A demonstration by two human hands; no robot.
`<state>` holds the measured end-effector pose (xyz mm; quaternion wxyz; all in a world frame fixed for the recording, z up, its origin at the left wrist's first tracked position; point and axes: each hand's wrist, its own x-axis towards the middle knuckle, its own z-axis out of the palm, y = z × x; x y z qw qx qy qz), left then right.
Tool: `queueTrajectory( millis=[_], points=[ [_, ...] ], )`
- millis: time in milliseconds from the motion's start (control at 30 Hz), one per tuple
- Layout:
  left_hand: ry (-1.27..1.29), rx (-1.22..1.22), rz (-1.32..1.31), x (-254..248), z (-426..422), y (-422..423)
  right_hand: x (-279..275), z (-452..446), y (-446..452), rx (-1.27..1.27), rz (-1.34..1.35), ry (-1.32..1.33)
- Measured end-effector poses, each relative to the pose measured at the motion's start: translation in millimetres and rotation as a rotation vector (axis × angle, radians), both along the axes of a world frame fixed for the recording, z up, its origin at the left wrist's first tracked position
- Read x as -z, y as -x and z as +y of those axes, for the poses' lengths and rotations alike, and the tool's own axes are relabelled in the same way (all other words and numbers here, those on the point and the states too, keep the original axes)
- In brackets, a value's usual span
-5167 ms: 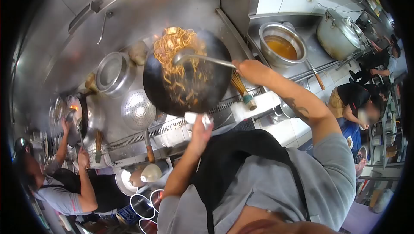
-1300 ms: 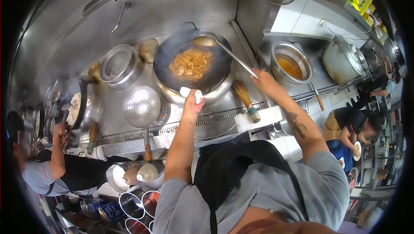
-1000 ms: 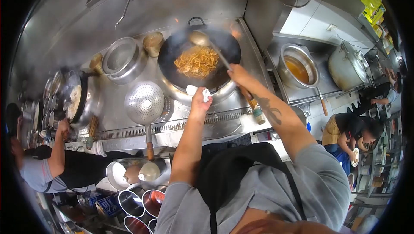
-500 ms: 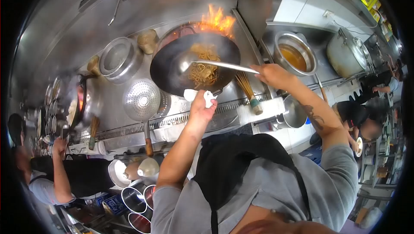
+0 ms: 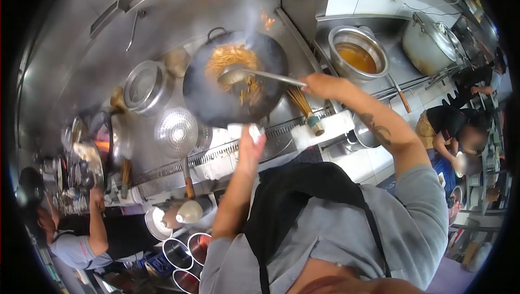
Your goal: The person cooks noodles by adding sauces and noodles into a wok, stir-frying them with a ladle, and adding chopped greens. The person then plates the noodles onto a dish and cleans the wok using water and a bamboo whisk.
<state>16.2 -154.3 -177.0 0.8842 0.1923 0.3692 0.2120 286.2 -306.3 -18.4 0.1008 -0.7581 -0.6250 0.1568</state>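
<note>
My right hand (image 5: 324, 86) grips the long handle of a metal ladle (image 5: 271, 76), whose bowl rests among the noodles. My left hand (image 5: 251, 145) is closed round a folded white cloth (image 5: 244, 130) at the near edge of a large dark wok (image 5: 203, 101). The wok's grip under that cloth is hidden. Brown noodles (image 5: 233, 55) lie spread from the far side of the wok toward its middle, with steam rising over them. A loop handle (image 5: 216, 31) shows on the far rim.
A bamboo brush (image 5: 303, 107) lies right of the wok. A perforated skimmer (image 5: 177, 133) lies at left. Beyond the right divider stand a bowl of amber liquid (image 5: 360, 58) and a lidded pot (image 5: 430, 44). A small flame (image 5: 267, 21) burns behind the wok. A co-worker (image 5: 86, 245) handles another pan at left.
The large flames behind the wok have shrunk to a small one. The noodles have shifted toward the far side and spread out. The ladle has dipped into them, with my right hand slightly further left.
</note>
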Motion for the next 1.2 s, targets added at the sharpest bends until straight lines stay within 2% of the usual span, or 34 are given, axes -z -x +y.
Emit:
queueTrajectory(
  millis=[67, 167, 200, 300, 333, 367, 400, 467, 533, 567, 633, 700, 767, 833, 867, 933, 1033, 1100, 1200],
  points=[
    [0.098, 0.08, -0.07, 1, -38, 27, -29, -12, 14, 0.013, 0.008, 0.106],
    [0.131, -0.002, 0.041, -74, -44, 25, -69, -21, 20, -0.004, 0.078, 0.207],
    [0.24, -0.078, 0.118, -86, -21, 12, -73, -22, 17, -0.019, 0.112, 0.238],
    [0.017, 0.004, -0.192, -50, 41, -19, -38, 0, 3, -0.025, 0.006, 0.172],
    [-0.026, 0.014, -0.166, -30, 35, -18, -32, 7, 5, -0.04, -0.056, 0.127],
    [-0.069, 0.024, -0.14, -12, 30, -18, -32, 9, 16, 0.088, -0.001, 0.148],
    [-0.058, 0.037, -0.036, -11, -1, -5, -20, 7, 19, 0.139, 0.033, 0.077],
    [0.05, 0.102, -0.046, -10, -40, 29, -27, -7, 31, 0.115, 0.002, 0.065],
    [0.098, 0.125, 0.008, -49, -53, 36, -59, -19, 34, 0.042, 0.032, 0.114],
    [0.089, 0.055, 0.075, -71, -43, 29, -65, -24, 39, 0.001, 0.056, 0.156],
    [0.261, 0.023, -0.085, -61, 15, 7, -52, -15, 37, 0.001, -0.006, 0.137],
    [0.054, 0.053, -0.208, -37, 42, -11, -41, 3, 33, 0.034, -0.083, 0.147],
    [0.02, 0.081, -0.167, -3, 33, -5, -25, 12, 42, 0.044, -0.257, -0.011],
    [0.099, 0.121, -0.171, 27, -15, 36, -14, 16, 49, 0.074, -0.408, -0.109],
    [0.128, 0.113, -0.249, 35, -27, 45, -18, 15, 50, 0.062, -0.425, -0.145],
    [0.066, 0.091, -0.161, 6, -29, 37, -32, 8, 53, 0.017, -0.452, -0.202],
    [0.106, -0.044, -0.024, -48, 4, 11, -63, 8, 61, 0.019, -0.294, -0.032],
    [0.14, 0.036, -0.252, -48, 46, -7, -101, -11, 75, -0.007, -0.162, 0.084],
    [0.201, 0.019, -0.075, -96, 30, -1, -119, -35, 49, -0.048, -0.005, 0.174]
  ],
)
